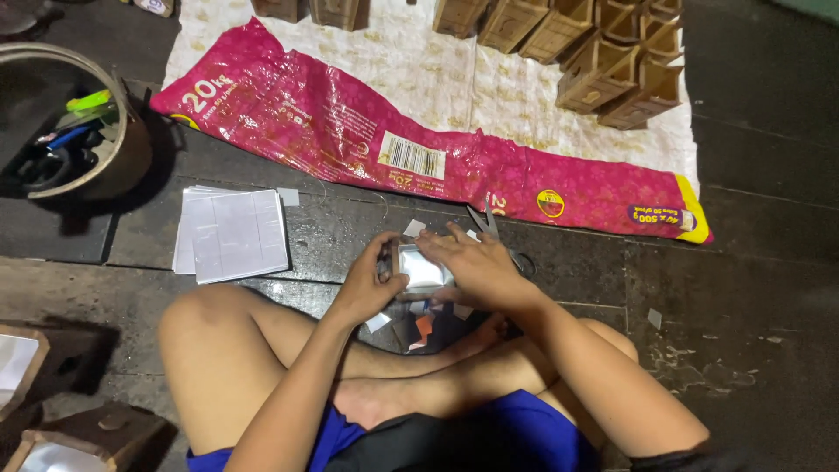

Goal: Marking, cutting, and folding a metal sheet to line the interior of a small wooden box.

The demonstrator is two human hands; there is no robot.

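You sit cross-legged on the dark plank floor (752, 288). Your left hand (371, 284) is curled around the left end of a small box lined with shiny silver foil (419, 269), fingers closed on it. Your right hand (472, 262) lies flat across its right side, fingers fairly straight, pressing rather than gripping. The box is held just above your crossed ankles. Steel scissors (485, 218) lie on the floor just beyond your right hand. A stack of silver foil sheets (232, 232) rests to your left. A pink plastic sack (393, 144) stretches beyond, near unfinished wooden boxes (612, 65).
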